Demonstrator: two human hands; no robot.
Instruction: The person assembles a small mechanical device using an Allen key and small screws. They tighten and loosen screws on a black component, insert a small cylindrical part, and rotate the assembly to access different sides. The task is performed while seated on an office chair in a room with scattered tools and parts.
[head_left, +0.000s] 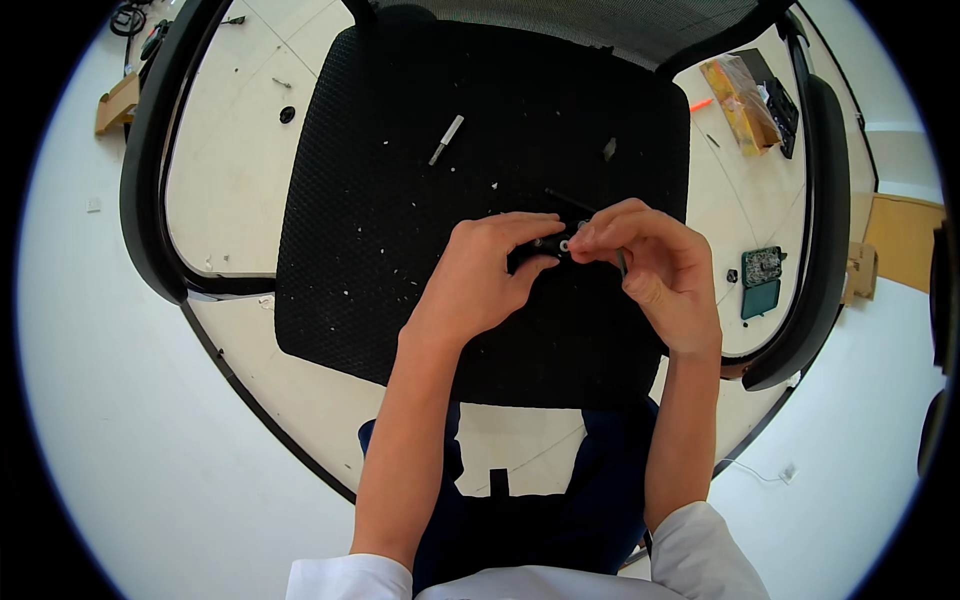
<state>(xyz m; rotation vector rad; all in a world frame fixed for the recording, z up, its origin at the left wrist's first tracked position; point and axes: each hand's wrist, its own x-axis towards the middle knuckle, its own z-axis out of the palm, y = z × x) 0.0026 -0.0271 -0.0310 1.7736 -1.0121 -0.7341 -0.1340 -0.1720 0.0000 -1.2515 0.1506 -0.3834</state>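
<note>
Over the black chair seat (370, 230), my left hand (475, 270) grips a small black part (545, 243) between thumb and fingers. Its exact kind is too dark to tell. My right hand (660, 265) is closed, with its fingertips pinched at a small pale round piece (565, 246) against that part. Something slim and greyish shows between the right thumb and fingers, mostly hidden. Just beyond the hands lies a thin black rod (568, 199). A white and grey pen-shaped tool (447, 140) rests farther off on the seat.
Small white crumbs dot the seat, with a greyish scrap (609, 149) at its far right. Chair armrests rise on the left (150, 160) and right (825, 230). On the floor at right are an open green case (761, 283) and a yellow box (740, 105).
</note>
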